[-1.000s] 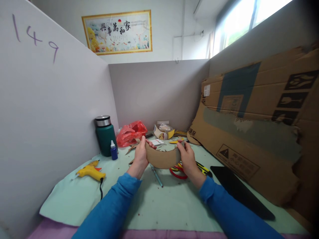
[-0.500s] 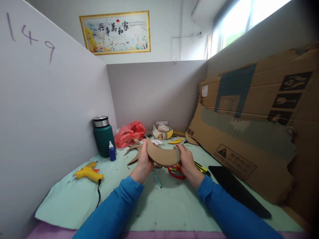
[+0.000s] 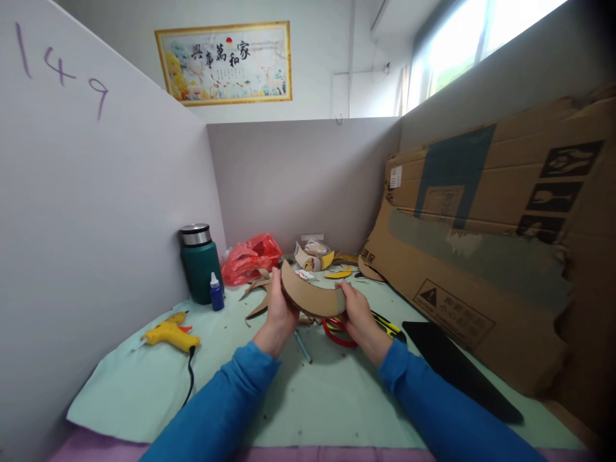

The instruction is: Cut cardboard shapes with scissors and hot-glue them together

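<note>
A curved, crescent-shaped cardboard piece (image 3: 314, 299) is held above the table between both hands. My left hand (image 3: 280, 316) is closed on its left end, the thumb along the near side. At the other end, my right hand (image 3: 357, 313) grips it between thumb and fingers. Under the piece, partly hidden by it and my right hand, lie red-handled scissors (image 3: 339, 335). A light blue pen-like stick (image 3: 303, 347) rests just below my left hand. Cardboard scraps (image 3: 262, 300) lie behind my left hand.
A yellow glue gun (image 3: 171, 333), a blue dropper bottle (image 3: 216, 294) and a green flask (image 3: 199, 266) stand or lie on the left. Behind are a red plastic bag (image 3: 253, 258) and a tape roll (image 3: 312, 256). Large cardboard (image 3: 481, 269) leans right, beside a black flat piece (image 3: 457, 366).
The cardboard piece has tilted slightly, its right end shifting a little left and down with my right hand. Both hands keep their hold on it.
</note>
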The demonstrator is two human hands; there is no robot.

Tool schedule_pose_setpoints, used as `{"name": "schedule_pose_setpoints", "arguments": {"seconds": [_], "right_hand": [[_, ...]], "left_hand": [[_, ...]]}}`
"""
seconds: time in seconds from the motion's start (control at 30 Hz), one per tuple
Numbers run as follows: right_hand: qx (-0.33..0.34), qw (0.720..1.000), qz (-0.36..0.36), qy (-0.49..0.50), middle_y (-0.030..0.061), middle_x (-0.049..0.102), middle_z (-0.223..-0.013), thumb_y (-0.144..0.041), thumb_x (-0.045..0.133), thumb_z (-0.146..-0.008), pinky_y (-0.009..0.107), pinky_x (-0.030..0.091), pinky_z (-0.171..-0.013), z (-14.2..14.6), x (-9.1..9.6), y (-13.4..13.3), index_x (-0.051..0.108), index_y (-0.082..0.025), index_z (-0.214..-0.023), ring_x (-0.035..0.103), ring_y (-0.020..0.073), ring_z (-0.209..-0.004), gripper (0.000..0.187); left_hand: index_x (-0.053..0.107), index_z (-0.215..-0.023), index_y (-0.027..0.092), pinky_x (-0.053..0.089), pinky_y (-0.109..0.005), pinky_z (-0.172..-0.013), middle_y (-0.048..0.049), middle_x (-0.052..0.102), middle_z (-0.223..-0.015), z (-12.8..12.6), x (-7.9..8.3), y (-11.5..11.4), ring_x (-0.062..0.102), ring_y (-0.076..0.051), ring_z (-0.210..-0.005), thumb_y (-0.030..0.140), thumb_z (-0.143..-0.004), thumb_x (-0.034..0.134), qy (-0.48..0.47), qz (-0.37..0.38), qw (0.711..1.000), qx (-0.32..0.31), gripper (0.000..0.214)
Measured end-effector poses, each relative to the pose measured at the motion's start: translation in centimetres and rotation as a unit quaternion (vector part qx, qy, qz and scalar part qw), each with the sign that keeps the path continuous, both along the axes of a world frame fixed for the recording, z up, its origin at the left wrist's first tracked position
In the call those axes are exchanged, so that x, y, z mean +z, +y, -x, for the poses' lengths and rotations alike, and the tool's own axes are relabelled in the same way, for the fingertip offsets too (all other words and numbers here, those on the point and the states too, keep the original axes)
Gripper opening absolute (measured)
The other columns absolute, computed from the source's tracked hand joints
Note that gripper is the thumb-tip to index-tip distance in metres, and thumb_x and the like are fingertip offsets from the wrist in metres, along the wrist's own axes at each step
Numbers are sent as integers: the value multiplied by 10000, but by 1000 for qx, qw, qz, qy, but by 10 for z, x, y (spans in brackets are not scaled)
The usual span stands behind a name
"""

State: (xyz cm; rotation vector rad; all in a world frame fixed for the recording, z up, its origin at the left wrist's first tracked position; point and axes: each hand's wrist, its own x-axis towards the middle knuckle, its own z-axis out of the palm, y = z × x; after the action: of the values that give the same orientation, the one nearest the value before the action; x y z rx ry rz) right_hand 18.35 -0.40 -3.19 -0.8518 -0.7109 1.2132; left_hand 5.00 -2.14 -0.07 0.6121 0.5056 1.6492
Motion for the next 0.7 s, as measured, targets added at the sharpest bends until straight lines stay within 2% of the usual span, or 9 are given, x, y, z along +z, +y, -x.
{"name": "schedule_pose_setpoints", "arguments": {"seconds": [0.1,0.23,0.33,0.47,0.57,0.7], "right_hand": [[0,999,22,35,-36,618,-617,-353,606,-780,219,477,-465,1,1,-1,569,-184,-866,592,130,-541,193],[15,999,43,22,-32,624,-648,-338,584,-828,213,474,-415,6,2,-4,548,-189,-897,588,120,-515,168],[65,996,57,-27,-27,604,-616,-348,555,-862,204,438,-349,7,-1,-4,536,-179,-892,544,105,-433,172],[157,984,35,-81,-49,521,-502,-363,588,-853,165,346,-283,3,-6,-2,518,-172,-852,462,84,-349,203],[176,982,24,-69,-54,522,-514,-308,609,-844,150,362,-303,0,-6,-1,504,-177,-868,455,69,-360,169],[143,988,26,-60,-56,545,-545,-268,601,-847,157,404,-335,1,-5,-2,481,-186,-908,453,59,-360,158]], "left_hand": [[655,-1084,182,536,-304,-784,-81,700,-1040,-9,0,-6,659,-222,-945,546,-837,508,-13,-16,1000,-12,464],[640,-1122,183,532,-302,-789,-82,692,-1059,-9,0,-5,652,-220,-962,522,-850,504,-9,3,1000,20,455],[637,-1114,182,538,-302,-747,-75,698,-1010,0,2,1,666,-204,-877,549,-835,509,3,20,999,49,479],[648,-1055,168,535,-285,-684,-55,703,-892,14,6,7,662,-170,-739,547,-834,508,-7,34,997,71,461],[655,-1024,159,529,-280,-661,-51,698,-826,17,10,6,652,-162,-692,561,-836,497,-14,37,998,47,471],[663,-1022,156,524,-278,-678,-71,701,-849,10,14,-1,655,-174,-733,563,-841,489,-8,-4,1000,6,478]]}}
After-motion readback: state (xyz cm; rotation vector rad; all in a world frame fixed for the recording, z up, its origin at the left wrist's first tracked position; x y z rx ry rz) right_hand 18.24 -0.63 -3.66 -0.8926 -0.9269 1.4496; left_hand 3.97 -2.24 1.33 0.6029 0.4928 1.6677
